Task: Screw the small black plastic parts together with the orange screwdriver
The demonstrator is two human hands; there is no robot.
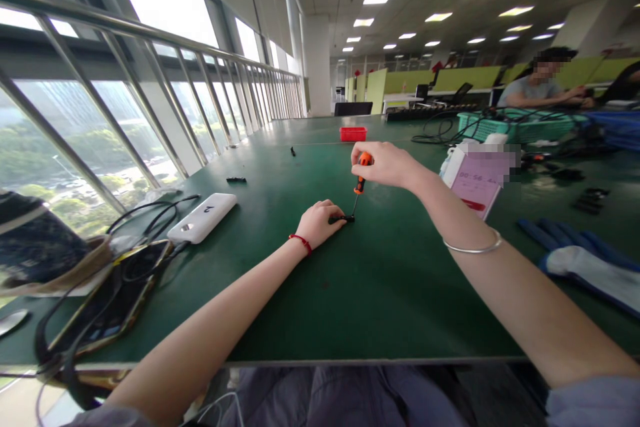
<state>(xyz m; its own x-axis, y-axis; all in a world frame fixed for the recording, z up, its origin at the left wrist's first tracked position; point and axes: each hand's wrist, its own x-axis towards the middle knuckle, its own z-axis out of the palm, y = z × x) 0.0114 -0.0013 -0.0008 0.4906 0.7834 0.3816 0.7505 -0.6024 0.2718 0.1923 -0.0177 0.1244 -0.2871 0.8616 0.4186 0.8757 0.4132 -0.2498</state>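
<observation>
Right grip (385, 163) holds screwdriver (359, 184), well clear of near table edge (375, 359)

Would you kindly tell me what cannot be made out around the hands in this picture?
All in the head view:
- Black part: partly covered by the left hand, so its full shape is hidden.
- Screwdriver: the right hand covers some of its handle; its tip is too small to tell what it meets.
- Pink screen: pixelation blots out its upper right.
- Glove: cut off by the right edge.
</observation>
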